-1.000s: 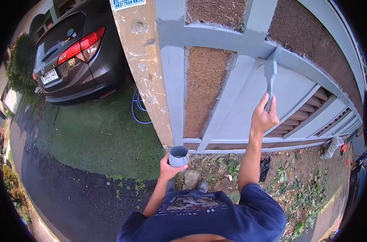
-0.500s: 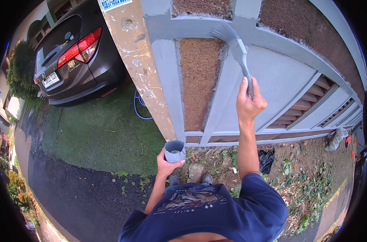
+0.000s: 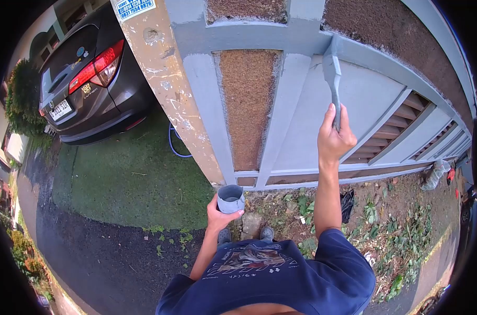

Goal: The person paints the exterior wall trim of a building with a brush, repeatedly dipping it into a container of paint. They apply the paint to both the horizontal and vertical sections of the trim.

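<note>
A grey-coated paintbrush (image 3: 333,73) is gripped by its handle in my right hand (image 3: 337,137), fingers wrapped round it. Its bristles touch the grey-painted band of the wall (image 3: 296,126), just under a rough brown panel at the upper right. Low in front of my body, my left hand (image 3: 221,214) is closed round a paint cup (image 3: 230,206), which is smeared grey outside and stands upright. Inside the cup, grey paint shows, though its depth is hard to judge. A rough tan panel (image 3: 247,105) is set in the wall left of the brush.
A dark car (image 3: 99,79) stands at the left, behind a peeling tan pillar (image 3: 167,89). A blue hose (image 3: 178,147) lies near the pillar's foot. Leaves and cuttings (image 3: 401,236), plus a black plastic bag (image 3: 347,206), lie on the ground to the right.
My right hand has moved the brush rightward along the grey band, from above the tan panel to below the brown panel. The view has shifted slightly; my left hand still holds the cup.
</note>
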A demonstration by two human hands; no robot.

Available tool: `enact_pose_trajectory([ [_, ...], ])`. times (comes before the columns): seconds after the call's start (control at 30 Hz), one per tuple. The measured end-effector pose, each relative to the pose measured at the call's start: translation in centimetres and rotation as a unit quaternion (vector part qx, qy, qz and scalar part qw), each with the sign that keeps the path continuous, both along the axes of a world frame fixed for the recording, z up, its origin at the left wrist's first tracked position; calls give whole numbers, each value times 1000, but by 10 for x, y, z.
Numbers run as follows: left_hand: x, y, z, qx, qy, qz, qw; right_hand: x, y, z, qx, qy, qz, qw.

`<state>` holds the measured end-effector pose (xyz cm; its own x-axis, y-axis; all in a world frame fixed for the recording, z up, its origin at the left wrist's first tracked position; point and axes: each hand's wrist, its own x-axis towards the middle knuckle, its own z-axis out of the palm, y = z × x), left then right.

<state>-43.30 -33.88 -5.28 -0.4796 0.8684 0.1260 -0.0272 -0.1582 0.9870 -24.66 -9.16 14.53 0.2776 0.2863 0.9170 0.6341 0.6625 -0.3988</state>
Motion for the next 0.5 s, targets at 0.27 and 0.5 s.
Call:
enact_pose_trajectory([
  [0.27, 12, -3, -1, -14, -16, 15, 1000, -46, -13, 2, 40, -50, 145, 987],
  [0.5, 23, 12, -10, -17, -20, 12, 1000, 101, 52, 7, 9, -4, -99, 995],
])
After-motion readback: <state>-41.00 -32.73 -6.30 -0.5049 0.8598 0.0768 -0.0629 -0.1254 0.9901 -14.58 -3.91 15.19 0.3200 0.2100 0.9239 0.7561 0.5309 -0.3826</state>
